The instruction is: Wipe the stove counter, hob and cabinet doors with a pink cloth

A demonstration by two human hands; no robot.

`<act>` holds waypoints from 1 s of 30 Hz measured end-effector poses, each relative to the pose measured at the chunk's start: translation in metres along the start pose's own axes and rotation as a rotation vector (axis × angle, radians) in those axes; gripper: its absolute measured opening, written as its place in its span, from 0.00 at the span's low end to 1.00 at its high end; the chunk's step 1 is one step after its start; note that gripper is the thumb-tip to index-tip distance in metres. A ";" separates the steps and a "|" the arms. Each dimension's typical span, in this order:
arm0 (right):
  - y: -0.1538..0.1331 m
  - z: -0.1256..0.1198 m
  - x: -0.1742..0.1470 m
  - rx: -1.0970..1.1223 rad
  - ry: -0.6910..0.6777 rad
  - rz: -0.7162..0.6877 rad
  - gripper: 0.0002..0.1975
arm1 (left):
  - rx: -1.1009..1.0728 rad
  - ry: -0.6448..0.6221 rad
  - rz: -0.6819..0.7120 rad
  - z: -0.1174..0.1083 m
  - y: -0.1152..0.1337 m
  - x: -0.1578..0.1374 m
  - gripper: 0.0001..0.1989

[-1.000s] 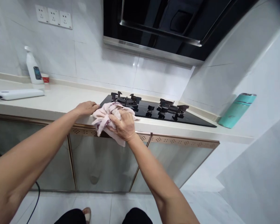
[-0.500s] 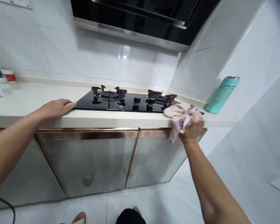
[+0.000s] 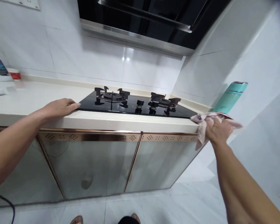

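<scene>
Pressed down at the right end of the white countertop (image 3: 121, 122), my right hand (image 3: 219, 130) has its fingers over a crumpled pale pink cloth (image 3: 202, 132). One corner of the cloth hangs past the front edge. Just behind it a turquoise flask (image 3: 231, 99) stands, its base hidden by the cloth. My left hand (image 3: 59, 107) lies flat on the counter, fingertips at the left front corner of the black gas hob (image 3: 126, 109), holding nothing. The hob has two burners and two black knobs.
A black range hood (image 3: 140, 18) hangs above the hob. At the far left are a white bottle (image 3: 0, 67) and a red and white tub (image 3: 14, 74). Glass-fronted cabinets (image 3: 88, 165) run below the counter. A dark cable (image 3: 8, 202) lies at the lower left.
My right hand has moved the cloth right along the counter's front, from beside the hob to in front of the flask. My left hand stays in place; the view has shifted slightly.
</scene>
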State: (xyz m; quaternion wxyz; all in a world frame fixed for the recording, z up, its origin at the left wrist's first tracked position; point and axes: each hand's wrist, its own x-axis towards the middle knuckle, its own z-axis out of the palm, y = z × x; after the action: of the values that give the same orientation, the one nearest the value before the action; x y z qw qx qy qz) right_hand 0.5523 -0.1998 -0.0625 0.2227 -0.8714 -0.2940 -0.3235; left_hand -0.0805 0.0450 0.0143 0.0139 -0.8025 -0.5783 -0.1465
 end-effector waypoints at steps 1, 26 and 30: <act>-0.014 -0.003 -0.005 0.011 -0.001 -0.034 0.26 | -0.004 -0.002 0.007 0.000 0.001 -0.001 0.30; -0.394 -0.147 -0.214 0.721 -0.114 -0.957 0.32 | -0.150 0.163 0.085 0.003 -0.005 -0.023 0.22; -0.345 -0.138 -0.173 0.866 -0.181 -0.869 0.29 | -0.339 0.311 0.127 -0.001 0.002 -0.035 0.25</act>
State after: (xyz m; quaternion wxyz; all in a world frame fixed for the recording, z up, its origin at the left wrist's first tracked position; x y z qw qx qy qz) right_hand 0.1593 -0.0920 -0.0189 0.3782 -0.5267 -0.7442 -0.1607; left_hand -0.0893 0.0122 0.0065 -0.0231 -0.7958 -0.4849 -0.3621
